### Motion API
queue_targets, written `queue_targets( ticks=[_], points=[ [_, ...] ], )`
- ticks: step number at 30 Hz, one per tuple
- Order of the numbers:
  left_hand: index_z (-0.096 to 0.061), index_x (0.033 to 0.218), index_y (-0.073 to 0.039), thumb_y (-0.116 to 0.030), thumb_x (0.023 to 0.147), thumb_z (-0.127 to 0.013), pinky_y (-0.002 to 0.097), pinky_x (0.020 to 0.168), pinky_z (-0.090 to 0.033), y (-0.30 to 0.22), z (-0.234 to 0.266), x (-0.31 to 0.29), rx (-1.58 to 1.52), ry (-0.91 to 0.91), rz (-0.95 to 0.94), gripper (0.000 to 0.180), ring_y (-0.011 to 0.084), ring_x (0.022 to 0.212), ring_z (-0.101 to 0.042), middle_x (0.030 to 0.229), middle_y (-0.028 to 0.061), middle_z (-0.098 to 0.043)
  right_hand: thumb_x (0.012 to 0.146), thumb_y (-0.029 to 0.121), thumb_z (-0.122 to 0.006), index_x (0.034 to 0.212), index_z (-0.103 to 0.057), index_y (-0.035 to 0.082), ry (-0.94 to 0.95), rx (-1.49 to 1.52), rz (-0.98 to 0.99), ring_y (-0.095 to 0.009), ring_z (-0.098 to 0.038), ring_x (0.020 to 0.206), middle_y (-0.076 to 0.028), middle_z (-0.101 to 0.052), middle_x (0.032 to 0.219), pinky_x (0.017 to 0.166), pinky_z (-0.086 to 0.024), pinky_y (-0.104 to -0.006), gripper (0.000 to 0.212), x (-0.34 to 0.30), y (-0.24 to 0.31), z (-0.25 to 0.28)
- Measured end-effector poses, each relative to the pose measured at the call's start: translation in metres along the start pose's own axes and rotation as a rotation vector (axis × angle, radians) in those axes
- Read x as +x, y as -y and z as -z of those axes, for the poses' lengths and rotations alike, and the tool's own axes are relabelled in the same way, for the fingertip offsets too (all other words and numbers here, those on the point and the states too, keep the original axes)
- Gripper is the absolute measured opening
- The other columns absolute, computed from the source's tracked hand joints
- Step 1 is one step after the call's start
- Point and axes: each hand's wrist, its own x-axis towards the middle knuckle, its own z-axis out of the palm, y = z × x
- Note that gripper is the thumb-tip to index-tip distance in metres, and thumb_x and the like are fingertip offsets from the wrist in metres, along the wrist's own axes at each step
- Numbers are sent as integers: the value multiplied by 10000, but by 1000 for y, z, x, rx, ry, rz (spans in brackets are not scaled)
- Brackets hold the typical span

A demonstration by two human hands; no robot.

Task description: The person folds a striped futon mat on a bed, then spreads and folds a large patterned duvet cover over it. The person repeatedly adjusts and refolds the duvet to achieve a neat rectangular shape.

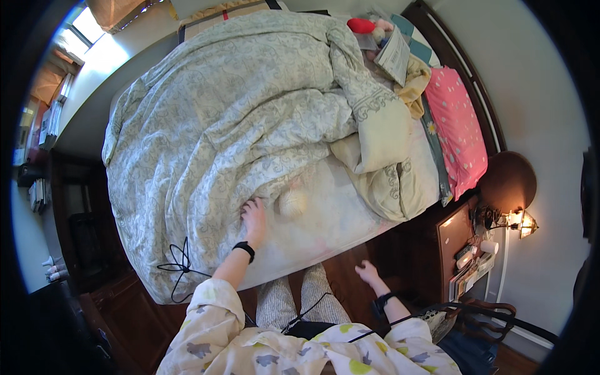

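My left hand (pixel 253 217) lies on the near edge of a grey-and-white patterned duvet (pixel 219 137), its fingers somewhat apart on the fabric. Just right of it, a round cream-coloured thing (pixel 292 203), much like a ball of yarn, rests on the pale bed sheet (pixel 331 215). The duvet is bunched into folds, and its right part is turned over to show a plain beige underside (pixel 381 147). Away from the bedding, my right hand (pixel 367 272) hangs in the air beside the bed's near edge, fingers loosely curled with nothing visible in them.
A pink pillow (pixel 459 131) leans by the dark headboard (pixel 459 56). Papers (pixel 394 59) and a red item (pixel 360 25) lie at the bed's far right. A lit lamp (pixel 522 223) stands above a wooden nightstand (pixel 459 240). A black cord (pixel 183 267) loops over the duvet's near-left corner.
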Motion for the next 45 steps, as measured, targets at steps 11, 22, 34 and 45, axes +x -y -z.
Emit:
queue_targets(
  ticks=[11,22,34,45],
  points=[
    [-525,795,-46,-1,604,-499,440,599,-423,136,234,-8,-446,-82,-193,198,365,692,-548,680,186,-550,581,160,-735,1344,-140,165,-501,174,-54,-417,-377,1102,-225,-346,1245,891,-351,-428,967,106,74,97],
    [-417,612,4,78,686,-408,211,498,-283,273,362,-73,-924,-173,148,105,34,589,-349,573,-44,-383,824,132,-435,958,-529,35,-958,210,343,-389,-549,748,-218,-577,787,646,-438,-423,190,162,56,242],
    [-544,933,-61,-185,708,-577,418,701,-474,278,167,-7,-77,32,637,258,309,836,-587,924,143,-583,786,146,-400,771,-571,-31,-768,192,402,-329,-573,703,-206,-590,735,642,-440,-412,247,201,6,408],
    [-245,1273,54,-408,627,-698,408,980,-266,-234,143,-29,-977,347,72,914,347,1218,-283,1249,271,-335,797,200,-419,889,-561,2,-487,108,259,-374,-549,845,-226,-582,867,735,-430,-443,260,144,31,164]
  ],
)
